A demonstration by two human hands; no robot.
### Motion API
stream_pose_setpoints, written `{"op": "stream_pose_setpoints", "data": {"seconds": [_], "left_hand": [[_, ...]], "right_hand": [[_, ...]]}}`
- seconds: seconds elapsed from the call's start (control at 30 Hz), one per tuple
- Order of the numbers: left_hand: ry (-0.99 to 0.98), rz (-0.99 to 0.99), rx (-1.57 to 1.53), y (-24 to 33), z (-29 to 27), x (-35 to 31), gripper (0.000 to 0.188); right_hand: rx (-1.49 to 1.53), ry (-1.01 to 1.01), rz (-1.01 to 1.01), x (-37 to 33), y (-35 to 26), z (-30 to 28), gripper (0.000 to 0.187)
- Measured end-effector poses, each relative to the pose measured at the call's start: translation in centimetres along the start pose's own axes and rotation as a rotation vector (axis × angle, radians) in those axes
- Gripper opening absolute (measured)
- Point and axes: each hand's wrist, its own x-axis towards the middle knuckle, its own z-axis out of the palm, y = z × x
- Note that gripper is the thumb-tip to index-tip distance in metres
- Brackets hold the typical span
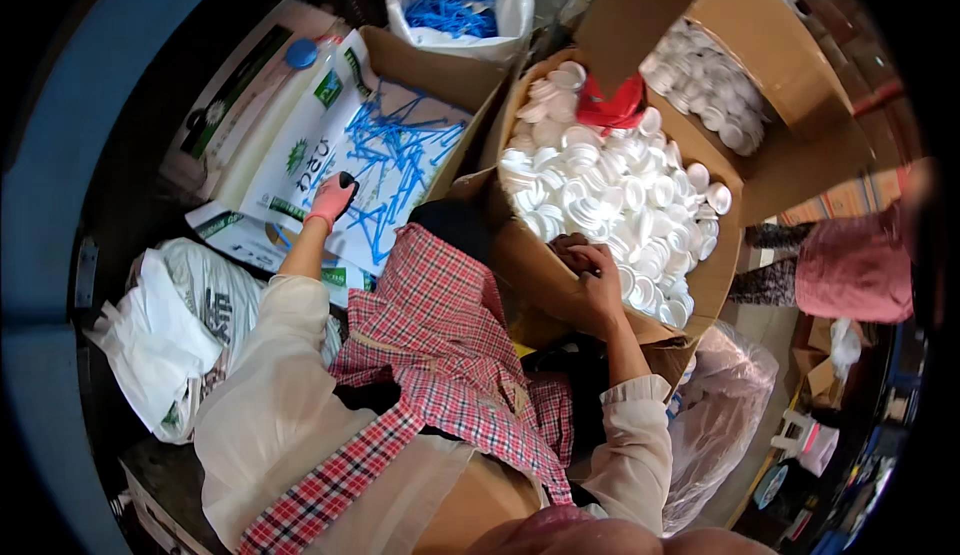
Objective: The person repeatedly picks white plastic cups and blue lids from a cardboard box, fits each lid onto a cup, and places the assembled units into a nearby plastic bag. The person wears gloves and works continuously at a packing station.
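My left hand (333,200), in a pink glove with dark fingertips, is over the printed lining of an open carton (440,65). Its fingers are curled, and what they may hold is hidden. Just beyond it lies a loose spread of thin blue plastic sticks (400,150). At the near rim of a big cardboard box (520,265), my right hand (592,273) is closed with the fingers bent together. I cannot make out anything between them. That box is heaped with round white plastic caps (610,190), close to my right fingers.
A white sack (405,30) of blue sticks stands behind the carton. Red plastic (612,105) lies on the caps. Beyond stands another box with white caps (705,85). White plastic bags (165,345) sit at left, a clear bag (720,415) at right. Someone in pink (855,265) is at far right.
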Motion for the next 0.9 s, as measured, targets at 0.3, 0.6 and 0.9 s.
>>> {"op": "stream_pose_setpoints", "data": {"seconds": [0.3, 0.6, 0.9], "left_hand": [[0.154, -0.139, -0.058, -6.9, 0.7, 2.0, 0.045], [0.278, 0.254, 0.842, 2.6, -8.9, 19.9, 0.05], [0.289, 0.088, 0.869, -1.6, -9.9, 29.4, 0.041]], "right_hand": [[-0.174, 0.128, 0.006, 0.2, -0.9, 0.9, 0.045], [-0.275, 0.23, -0.008, 0.6, -2.1, 1.8, 0.042], [-0.296, 0.232, -0.009, 1.1, -2.4, 2.0, 0.039]]}}
